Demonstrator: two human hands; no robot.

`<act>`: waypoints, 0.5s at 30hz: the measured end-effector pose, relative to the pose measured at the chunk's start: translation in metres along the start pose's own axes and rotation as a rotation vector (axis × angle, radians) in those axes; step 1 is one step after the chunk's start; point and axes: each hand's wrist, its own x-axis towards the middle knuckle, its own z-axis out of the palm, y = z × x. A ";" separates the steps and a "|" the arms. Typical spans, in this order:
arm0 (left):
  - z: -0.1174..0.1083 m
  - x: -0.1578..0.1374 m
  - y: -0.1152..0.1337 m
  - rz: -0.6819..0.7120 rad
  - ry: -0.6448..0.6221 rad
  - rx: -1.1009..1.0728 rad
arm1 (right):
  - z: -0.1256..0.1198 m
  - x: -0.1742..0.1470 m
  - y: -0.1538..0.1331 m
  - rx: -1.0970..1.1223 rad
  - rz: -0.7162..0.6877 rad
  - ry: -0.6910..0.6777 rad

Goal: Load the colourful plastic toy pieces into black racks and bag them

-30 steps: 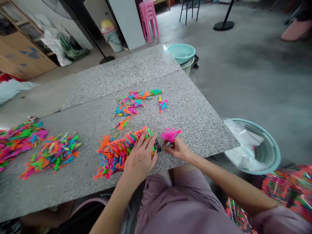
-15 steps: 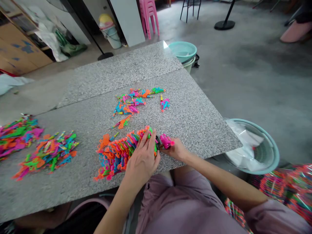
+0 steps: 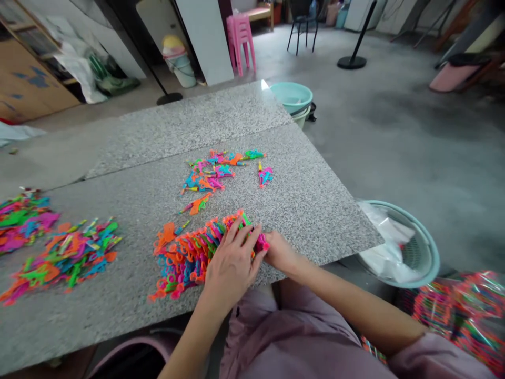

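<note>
A dense row of small bright plastic toys [image 3: 193,252], seemingly toy guns with round suction-cup tips, stands packed on the near part of the granite table. My left hand [image 3: 232,258] lies over the right end of this row, its fingers across the top and its thumb on the near side, holding the pieces together. At that same end, my right hand [image 3: 282,253] is closed on a pink plastic toy [image 3: 261,243] pressed against the row. My fingers partly hide the pink toy. One orange toy [image 3: 168,233] leans at the row's left end.
Loose toys [image 3: 209,173] lie farther back on the granite table [image 3: 315,210], with a heap [image 3: 74,252] and another pile [image 3: 23,221] leftward. Beyond the right edge stand a basket with plastic bags [image 3: 424,247] and bagged colourful goods [image 3: 461,310]. A turquoise basin [image 3: 292,95] stands behind.
My right hand has moved left, bringing the pink toy against the row's end beside my left fingers. The dark piece seen there before no longer shows. The camera view has tilted up slightly.
</note>
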 end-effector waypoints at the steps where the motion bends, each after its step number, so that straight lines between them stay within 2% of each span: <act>1: 0.001 0.000 -0.001 0.001 0.014 0.013 | 0.003 0.000 0.000 0.009 -0.010 0.010; 8: 0.009 -0.001 -0.010 0.031 0.077 0.033 | 0.012 0.005 0.005 0.057 -0.088 0.023; 15: -0.002 -0.001 -0.005 -0.005 -0.007 -0.017 | -0.003 -0.009 0.000 0.089 -0.066 0.021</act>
